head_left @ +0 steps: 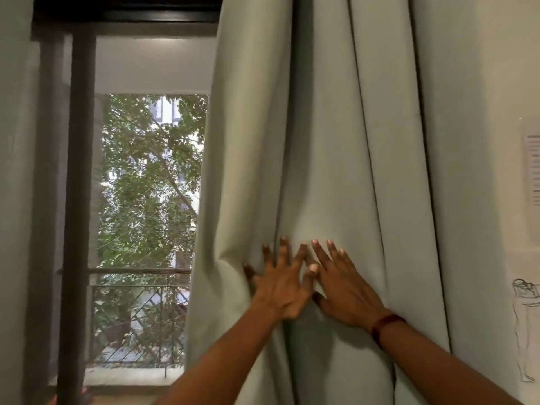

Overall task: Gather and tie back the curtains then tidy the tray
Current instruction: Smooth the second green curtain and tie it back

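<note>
A pale grey-green curtain [336, 141] hangs in long folds over the right half of the view, bunched toward the middle. My left hand [280, 283] lies flat on it with fingers spread, its thumb tucked at a fold near the curtain's left edge. My right hand [342, 285], a dark red band on its wrist, presses flat on the fabric just beside it, fingers apart; the two hands touch at the fingers. Neither hand grips the cloth. A second curtain [14, 200] hangs at the far left. No tray or tie-back is in view.
Left of the curtain is an open window with a dark frame post [77, 200], a balcony railing [137, 302] and trees beyond. On the wall at right hang a paper sheet [532, 173] and a pencil sketch [526, 325].
</note>
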